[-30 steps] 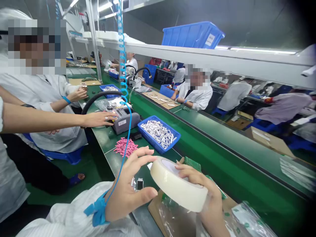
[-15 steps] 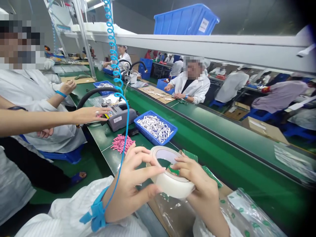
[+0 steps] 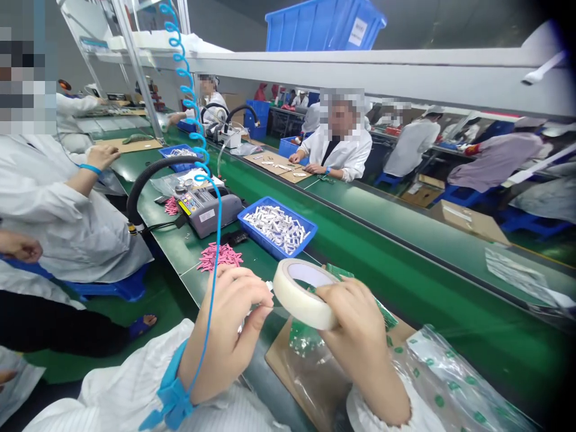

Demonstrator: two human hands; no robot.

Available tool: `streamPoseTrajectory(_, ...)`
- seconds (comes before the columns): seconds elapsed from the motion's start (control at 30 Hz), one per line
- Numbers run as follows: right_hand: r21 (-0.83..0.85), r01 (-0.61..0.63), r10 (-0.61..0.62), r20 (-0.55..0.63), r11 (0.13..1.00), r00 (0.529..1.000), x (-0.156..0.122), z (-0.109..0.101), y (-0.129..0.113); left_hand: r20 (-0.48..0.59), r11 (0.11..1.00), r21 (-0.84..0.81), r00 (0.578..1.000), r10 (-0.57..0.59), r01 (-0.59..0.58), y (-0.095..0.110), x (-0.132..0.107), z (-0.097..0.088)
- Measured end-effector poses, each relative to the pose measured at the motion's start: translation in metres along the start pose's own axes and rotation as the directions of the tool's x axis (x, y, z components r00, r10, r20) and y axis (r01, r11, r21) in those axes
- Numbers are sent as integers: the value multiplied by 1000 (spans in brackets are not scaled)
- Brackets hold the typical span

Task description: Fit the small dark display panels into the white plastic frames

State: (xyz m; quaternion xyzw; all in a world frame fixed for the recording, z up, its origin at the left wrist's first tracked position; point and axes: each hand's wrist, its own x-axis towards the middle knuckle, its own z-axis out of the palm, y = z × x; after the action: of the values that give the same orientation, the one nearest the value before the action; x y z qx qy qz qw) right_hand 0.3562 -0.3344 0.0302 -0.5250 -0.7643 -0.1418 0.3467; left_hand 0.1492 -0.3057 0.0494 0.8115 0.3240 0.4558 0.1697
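Observation:
My right hand (image 3: 355,330) grips a roll of whitish tape (image 3: 306,303) by its near right side, fingers inside the ring and thumb below. Just left of the roll, my left hand (image 3: 234,324) has its thumb and index finger pinched together; what lies between them is too small to make out. A blue wrist strap (image 3: 173,384) with a blue cord circles my left wrist. Below the hands, green circuit boards (image 3: 310,339) lie with clear plastic bags on brown cardboard (image 3: 281,354).
A blue tray (image 3: 310,234) of small white parts stands ahead, beside a pile of pink pieces (image 3: 220,257) and a grey machine (image 3: 204,213) with a black hose. The coiled blue cord (image 3: 184,90) hangs in front. Co-workers sit left and across the green conveyor (image 3: 405,264).
My left hand has come off the roll and moved left, its fingers drawing together. The right hand keeps the tape. The co-worker's arm that reached over the grey machine has pulled back left.

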Motion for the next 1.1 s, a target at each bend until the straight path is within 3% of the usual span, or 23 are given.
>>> streamPoseTrajectory(0.13, -53, -79, 82, 48, 995, 995, -2, 2, 3, 130, 975, -86, 973, -193, 205, -7, 3, -2)
streamPoseTrajectory(0.23, 47, -142, 135, 131, 989, 982, -3, -3, 3, 230, 892, -184, 901, -369, 412, -16, 8, -7)
streamPoseTrajectory(0.3, 142, -202, 173, 195, 969, 965, -4, -8, 1, 283, 837, -251, 863, -418, 487, -23, 11, -10)
streamPoseTrajectory(0.47, 356, -340, 201, 374, 870, 905, -2, -18, -6, 290, 745, -383, 837, -464, 546, -33, 11, -14)
streamPoseTrajectory(0.63, 324, -309, 225, 272, 894, 936, -3, -15, -8, 385, 631, -536, 828, -408, 561, -42, 6, -16)
streamPoseTrajectory(0.8, 227, -192, 132, 253, 955, 958, 2, -12, -9, 424, 610, -561, 827, -370, 560, -50, 7, -17)
streamPoseTrajectory(0.87, 186, -128, 72, 283, 974, 956, 8, -12, -12, 498, 587, -534, 788, -362, 608, -53, 10, -16)
streamPoseTrajectory(0.93, 159, -32, -18, 299, 987, 954, 16, -12, -17, 627, 573, -447, 698, -347, 687, -57, 11, -14)
streamPoseTrajectory(1.03, 157, 110, -153, 294, 982, 944, 25, -10, -27, 783, 678, -258, 561, -271, 688, -65, 9, -13)
streamPoseTrajectory(1.1, 155, 160, -201, 301, 975, 932, 30, -7, -31, 828, 752, -242, 535, -170, 613, -71, 7, -13)
